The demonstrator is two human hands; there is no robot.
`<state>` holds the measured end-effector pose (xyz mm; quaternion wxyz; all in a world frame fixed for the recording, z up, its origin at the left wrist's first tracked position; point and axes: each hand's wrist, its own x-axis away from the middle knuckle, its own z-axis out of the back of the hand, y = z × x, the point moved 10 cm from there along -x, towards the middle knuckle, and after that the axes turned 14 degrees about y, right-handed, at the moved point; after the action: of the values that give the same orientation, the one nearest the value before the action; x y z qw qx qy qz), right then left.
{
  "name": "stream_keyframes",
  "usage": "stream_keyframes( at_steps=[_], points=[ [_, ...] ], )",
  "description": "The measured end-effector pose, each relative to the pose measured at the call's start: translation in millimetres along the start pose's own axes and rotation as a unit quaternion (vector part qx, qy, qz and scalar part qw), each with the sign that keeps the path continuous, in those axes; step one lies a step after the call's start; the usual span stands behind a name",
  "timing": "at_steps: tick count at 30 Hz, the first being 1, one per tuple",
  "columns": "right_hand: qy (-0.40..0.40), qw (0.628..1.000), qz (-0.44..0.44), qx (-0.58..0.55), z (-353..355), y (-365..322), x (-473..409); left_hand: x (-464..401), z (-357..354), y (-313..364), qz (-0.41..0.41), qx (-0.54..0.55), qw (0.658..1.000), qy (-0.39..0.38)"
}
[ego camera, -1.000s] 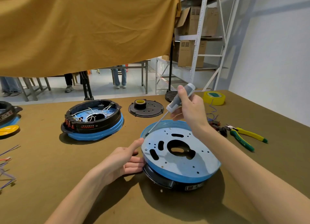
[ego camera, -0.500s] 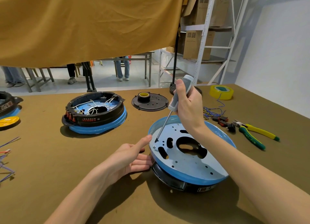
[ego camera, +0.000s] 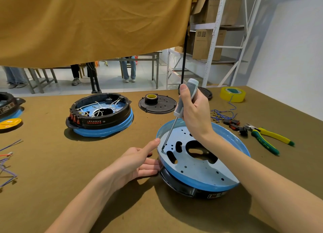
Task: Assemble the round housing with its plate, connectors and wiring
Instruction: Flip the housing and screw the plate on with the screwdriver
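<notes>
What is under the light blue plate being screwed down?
Under the plate, a black round housing shows along its near rim. Its inside is covered; the plate's cutouts show only darkness.

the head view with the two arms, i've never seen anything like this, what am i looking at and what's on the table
There is no machine here. A camera worn on a person's head looks forward and down, so the two bare arms are the wearer's own.

The right hand grips a screwdriver, its tip set at a hole near the left edge of a pale perforated plate. That plate sits on a round housing, black with a blue rim. The left hand rests open against the housing's side, steadying it.

Also on the brown table: a second housing with its wiring showing, a black disc, yellow tape, loose connectors and yellow-green pliers.
</notes>
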<state>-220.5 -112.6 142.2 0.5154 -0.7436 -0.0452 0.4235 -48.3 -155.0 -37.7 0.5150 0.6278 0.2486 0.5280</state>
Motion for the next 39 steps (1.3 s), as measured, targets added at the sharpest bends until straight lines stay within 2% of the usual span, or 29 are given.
stream_keyframes(
  at_steps=[15, 21, 25, 29, 35, 39],
  points=[
    [-0.02, 0.999, 0.034, 0.009, 5, -11, 3, 3, -1, 1, -0.013, 0.007, 0.999, 0.031],
    [-0.026, 0.999, 0.034, 0.019, 21, -28, -7, 9, 1, 16, -0.019, 0.059, 0.997, 0.041],
    [0.0, 0.999, 0.052, -0.013, 49, -55, -26, 14, -2, 47, -0.053, 0.123, 0.989, 0.064],
    [0.03, 0.999, 0.034, 0.013, 82, -59, -37, 22, -19, 72, -0.082, 0.202, 0.973, 0.07],
    [0.034, 0.999, -0.036, 0.014, 120, -53, -58, 39, -43, 109, -0.173, 0.166, 0.964, 0.112],
    [0.026, 0.994, -0.101, -0.022, 143, -51, -70, 47, -42, 136, -0.273, 0.13, 0.94, 0.16]
  ],
)
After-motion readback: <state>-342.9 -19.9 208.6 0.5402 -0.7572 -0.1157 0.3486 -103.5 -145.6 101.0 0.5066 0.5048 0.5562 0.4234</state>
